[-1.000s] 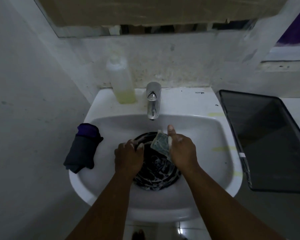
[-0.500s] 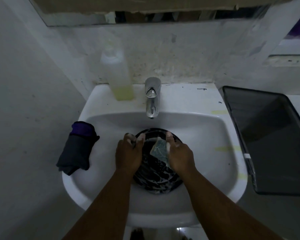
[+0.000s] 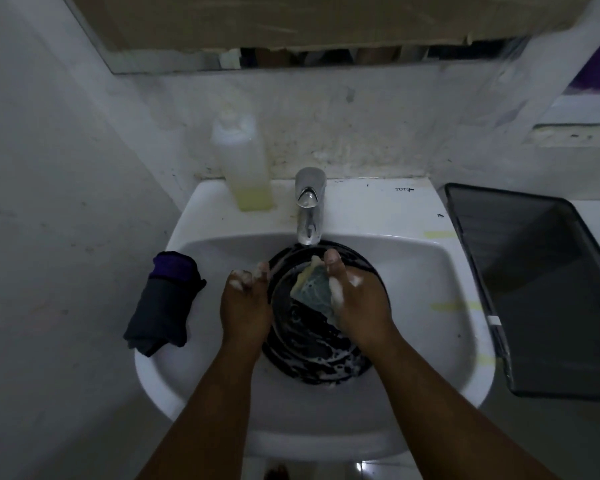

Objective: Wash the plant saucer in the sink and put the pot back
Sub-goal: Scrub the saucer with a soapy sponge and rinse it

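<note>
One white sink [image 3: 430,278] holds the sudsy black saucer [image 3: 312,355] under the tap [image 3: 309,209]. The left hand [image 3: 245,306] grips its rim at 9 o'clock; the right hand [image 3: 357,299] presses a gripped sponge [image 3: 312,289] at 1 o'clock. A soap bottle [image 3: 245,161] stands at the sink's 11 o'clock.

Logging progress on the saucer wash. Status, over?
Left hand grips saucer rim. Right hand holds sponge on it. Saucer soapy, in sink. Nothing obstructing.
</note>
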